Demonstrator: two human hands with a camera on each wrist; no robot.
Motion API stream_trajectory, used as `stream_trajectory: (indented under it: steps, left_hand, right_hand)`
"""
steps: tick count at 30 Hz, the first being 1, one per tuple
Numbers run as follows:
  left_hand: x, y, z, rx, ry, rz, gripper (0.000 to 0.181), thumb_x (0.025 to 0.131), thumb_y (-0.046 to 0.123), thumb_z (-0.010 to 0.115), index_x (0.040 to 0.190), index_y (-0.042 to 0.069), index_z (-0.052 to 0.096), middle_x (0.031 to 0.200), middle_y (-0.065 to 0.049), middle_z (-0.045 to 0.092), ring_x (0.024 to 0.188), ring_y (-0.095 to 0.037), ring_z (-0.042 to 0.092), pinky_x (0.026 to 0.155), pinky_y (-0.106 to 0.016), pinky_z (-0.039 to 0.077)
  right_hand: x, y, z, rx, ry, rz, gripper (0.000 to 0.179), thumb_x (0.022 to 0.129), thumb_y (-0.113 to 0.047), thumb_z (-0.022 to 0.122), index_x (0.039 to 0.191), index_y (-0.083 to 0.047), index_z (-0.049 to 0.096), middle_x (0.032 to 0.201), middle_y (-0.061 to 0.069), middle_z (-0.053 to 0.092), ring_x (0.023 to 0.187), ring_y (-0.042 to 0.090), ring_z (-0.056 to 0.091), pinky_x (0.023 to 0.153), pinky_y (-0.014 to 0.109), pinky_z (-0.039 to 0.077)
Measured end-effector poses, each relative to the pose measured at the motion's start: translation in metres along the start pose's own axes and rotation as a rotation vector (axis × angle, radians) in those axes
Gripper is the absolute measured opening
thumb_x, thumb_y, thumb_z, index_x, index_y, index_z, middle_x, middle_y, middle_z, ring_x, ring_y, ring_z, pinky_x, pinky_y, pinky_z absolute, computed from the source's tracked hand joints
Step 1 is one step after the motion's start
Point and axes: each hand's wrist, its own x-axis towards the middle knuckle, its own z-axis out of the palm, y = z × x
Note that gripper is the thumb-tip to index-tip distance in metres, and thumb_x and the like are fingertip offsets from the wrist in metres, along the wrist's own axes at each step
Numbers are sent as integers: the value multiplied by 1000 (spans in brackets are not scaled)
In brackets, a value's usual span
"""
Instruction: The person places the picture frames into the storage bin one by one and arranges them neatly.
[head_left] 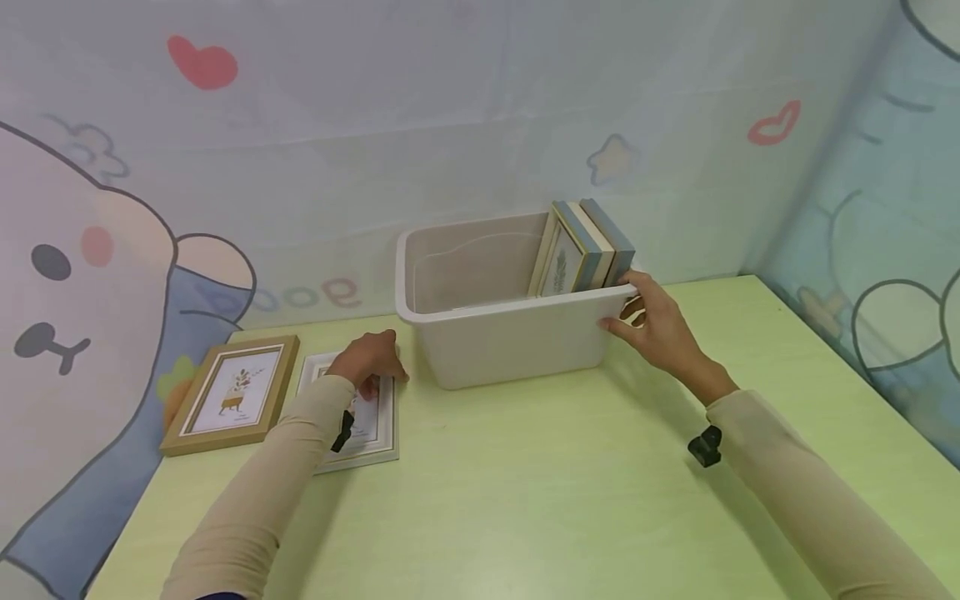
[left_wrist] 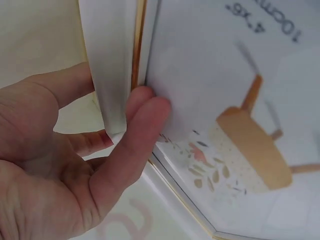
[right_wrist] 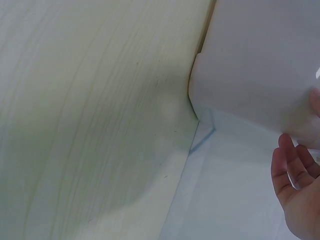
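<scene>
My left hand (head_left: 369, 360) is over a white picture frame (head_left: 385, 421) lying on the table. In the left wrist view, its fingers (left_wrist: 134, 145) grip the white border at one side, over a print of an orange pot with leaves. A white plastic bin (head_left: 517, 346) stands at the back of the table. Several picture frames (head_left: 588, 246) with blue and cream edges stand upright inside its right end. My right hand (head_left: 660, 329) holds the bin's right front corner, thumb against the outer wall; the right wrist view shows its fingers (right_wrist: 292, 165) at the bin's edge.
A wooden-brown picture frame (head_left: 232, 396) lies face up left of the white one, near the table's left edge. The pale green table (head_left: 525, 500) meets a printed cloth backdrop (head_left: 450, 125) behind the bin and on both sides.
</scene>
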Motion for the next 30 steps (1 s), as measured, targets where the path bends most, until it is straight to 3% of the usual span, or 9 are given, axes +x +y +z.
stream_trajectory:
  steps: [3,8,15,21,24,30]
  left_hand:
    - [3,-1,1,12,1,-8,53,85,16,77,126,2,45,95,-23,62,55,-29,69,55,-40,59]
    - [4,-2,3,-12,1,-2,69,81,12,74,141,4,40,105,-26,62,54,-27,67,54,-39,59]
    - [-13,-6,2,-69,41,69,76,80,12,72,147,8,37,115,-27,62,50,-25,64,51,-38,57]
    - [-34,-8,-11,-103,147,135,71,81,16,68,143,11,36,93,-23,63,46,-22,61,47,-38,56]
    - [-48,-7,-17,-99,215,154,68,81,19,68,139,11,35,90,-22,62,45,-21,60,45,-34,53]
    - [-79,1,-18,-2,394,204,67,80,26,71,135,10,37,75,-14,63,48,-23,58,47,-31,43]
  right_hand:
    - [-1,1,1,-3,-1,3,61,86,-11,79,135,-6,44,114,17,59,86,33,66,71,39,55]
    - [-3,4,4,-5,1,5,61,86,-11,79,135,-7,44,114,15,59,86,31,66,69,33,53]
    - [-4,4,5,1,5,-12,61,85,-10,80,134,-6,44,112,16,59,84,33,66,68,35,54]
    - [-1,3,4,-2,9,-23,59,85,-10,80,133,-6,45,111,15,59,83,30,66,67,28,52]
    - [1,2,3,0,6,-21,58,85,-10,80,132,-6,45,110,15,59,83,30,66,67,28,52]
    - [1,2,1,-6,12,-21,60,84,-10,81,133,-6,45,110,15,59,83,29,66,66,28,52]
